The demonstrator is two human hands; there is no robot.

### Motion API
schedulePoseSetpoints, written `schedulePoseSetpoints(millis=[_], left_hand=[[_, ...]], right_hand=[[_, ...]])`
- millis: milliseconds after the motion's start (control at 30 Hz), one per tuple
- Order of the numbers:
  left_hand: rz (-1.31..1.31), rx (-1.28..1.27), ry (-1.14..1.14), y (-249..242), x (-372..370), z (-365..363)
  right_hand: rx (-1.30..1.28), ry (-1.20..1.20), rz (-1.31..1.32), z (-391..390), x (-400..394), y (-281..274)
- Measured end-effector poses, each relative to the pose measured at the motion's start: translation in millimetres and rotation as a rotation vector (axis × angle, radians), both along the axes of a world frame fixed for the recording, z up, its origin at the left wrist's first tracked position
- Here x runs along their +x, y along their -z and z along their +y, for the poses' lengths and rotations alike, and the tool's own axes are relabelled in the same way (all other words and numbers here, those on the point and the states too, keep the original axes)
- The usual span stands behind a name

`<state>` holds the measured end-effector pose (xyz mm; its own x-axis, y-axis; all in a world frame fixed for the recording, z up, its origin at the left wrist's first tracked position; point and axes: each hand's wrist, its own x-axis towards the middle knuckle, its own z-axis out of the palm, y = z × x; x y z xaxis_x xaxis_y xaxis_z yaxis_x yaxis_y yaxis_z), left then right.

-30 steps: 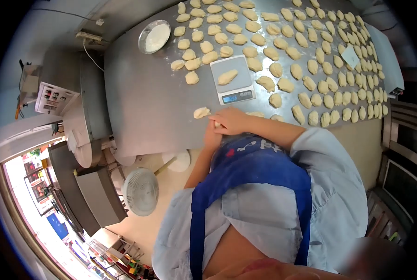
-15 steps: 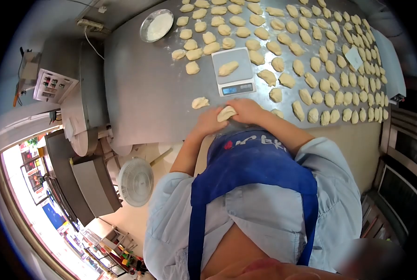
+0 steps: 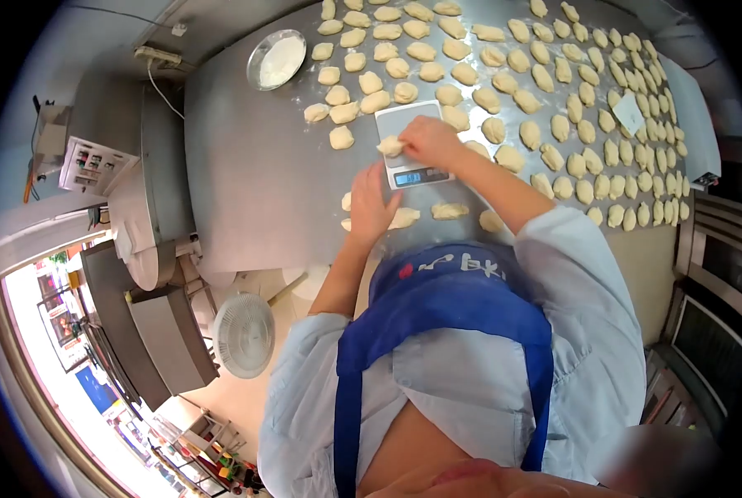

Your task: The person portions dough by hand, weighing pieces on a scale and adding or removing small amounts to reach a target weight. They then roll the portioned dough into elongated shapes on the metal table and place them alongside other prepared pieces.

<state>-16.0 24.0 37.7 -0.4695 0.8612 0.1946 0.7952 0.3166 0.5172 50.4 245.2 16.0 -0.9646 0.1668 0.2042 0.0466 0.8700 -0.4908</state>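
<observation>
My right hand [image 3: 429, 143] reaches over the digital scale [image 3: 415, 178] and its fingers are closed on a small pale dough piece [image 3: 390, 147] at the left side of the weighing plate. The scale's display is lit. My left hand [image 3: 372, 203] is just in front and to the left of the scale, fingers stretched forward and thumb apart, holding nothing that I can see. Beside its thumb lies a dough piece [image 3: 405, 218]; other bits of dough show partly behind the hand. Another dough piece [image 3: 450, 212] rests in front of the scale.
Many dough pieces [image 3: 529, 134] lie in rows over the metal table [image 3: 246, 166], behind and right of the scale. A bowl of white flour [image 3: 277, 60] stands at the back left. A white card [image 3: 628, 113] lies among the right-hand rows. A fan [image 3: 244, 335] stands below the table's edge.
Both hands held one dough piece near the table edge; they have separated. My right hand has moved forward to the scale, my left slightly forward. Dough pieces now lie in front of the scale.
</observation>
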Motion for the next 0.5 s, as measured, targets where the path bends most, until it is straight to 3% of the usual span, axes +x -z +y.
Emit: schedulePoseSetpoints(millis=[67, 100, 167, 200, 267, 300, 367, 400, 467, 500], left_hand=[[-0.005, 0.15, -0.045, -20, -1, 24], [-0.006, 0.148, -0.045, -25, -2, 33], [-0.3, 0.088, 0.037, -30, -4, 45], [-0.302, 0.089, 0.043, -24, -6, 46], [-0.29, -0.134, 0.21, -10, -12, 50], [-0.289, -0.136, 0.221, -11, -14, 55], [0.115, -0.282, 0.648, -15, -25, 68], [0.118, -0.283, 0.644, -11, -27, 75], [0.396, -0.492, 0.548, -2, -23, 91], [0.395, -0.489, 0.543, -3, -21, 95]], right_hand=[[0.001, -0.05, -0.07, -23, 6, -34], [-0.106, -0.038, 0.022, -33, 12, -46], [-0.281, 0.009, 0.139, -36, 20, -53], [-0.28, 0.014, 0.138, -32, 28, -60], [-0.501, 0.197, -0.123, -26, 49, -77], [-0.502, 0.208, -0.12, -30, 61, -71], [-0.355, 0.188, 0.052, -46, 75, -55], [-0.356, 0.184, 0.055, -59, 77, -61], [-0.752, 0.197, 0.054, -87, 75, -79], [-0.748, 0.193, 0.053, -95, 72, -88]])
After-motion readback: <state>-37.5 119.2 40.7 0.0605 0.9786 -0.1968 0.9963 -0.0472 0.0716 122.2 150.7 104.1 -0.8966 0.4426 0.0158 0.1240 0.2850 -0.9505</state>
